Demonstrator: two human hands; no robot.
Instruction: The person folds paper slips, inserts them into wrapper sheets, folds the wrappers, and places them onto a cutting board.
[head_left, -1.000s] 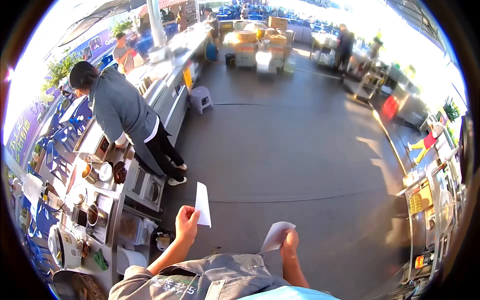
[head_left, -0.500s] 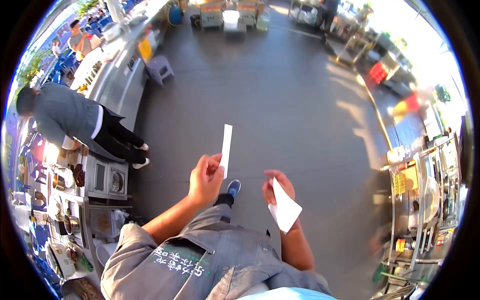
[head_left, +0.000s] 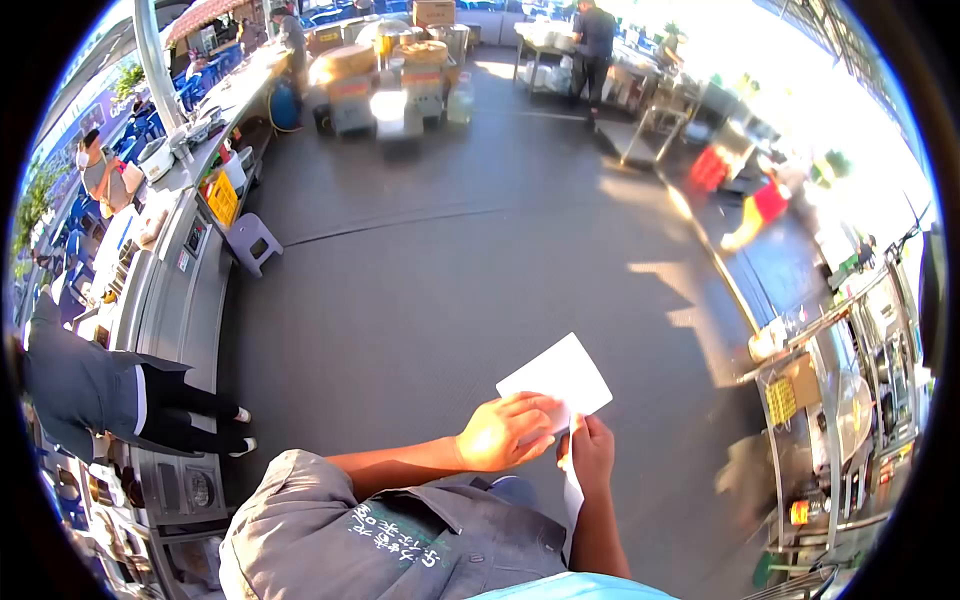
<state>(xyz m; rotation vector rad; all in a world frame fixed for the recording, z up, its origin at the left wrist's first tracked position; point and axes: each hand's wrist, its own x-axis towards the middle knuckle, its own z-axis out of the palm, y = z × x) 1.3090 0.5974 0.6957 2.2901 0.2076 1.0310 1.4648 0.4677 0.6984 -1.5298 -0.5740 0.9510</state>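
Note:
A white sheet of paper [head_left: 562, 378] is held out in front of the body, over the grey floor. My left hand [head_left: 508, 430] is closed on its lower left part, with the fingers lying across the paper. Close beside it, my right hand [head_left: 588, 450] pinches the sheet's lower corner. A second white paper [head_left: 573, 495] hangs down from my right hand, along the inside of the forearm. The hands are very near each other; whether they touch is hard to tell.
A person in a grey top [head_left: 80, 380] stands at the steel counter [head_left: 180, 310] on the left. Near it is a grey stool [head_left: 253, 243]. Boxes with round baskets [head_left: 345, 65] stand ahead. Another person [head_left: 593, 50] is at the back. A metal rack [head_left: 835, 440] stands on the right.
My left hand has moved right with its paper, which now shows broad side up, and the two hands have come together. The view has turned, shifting the counter and nearby person further left.

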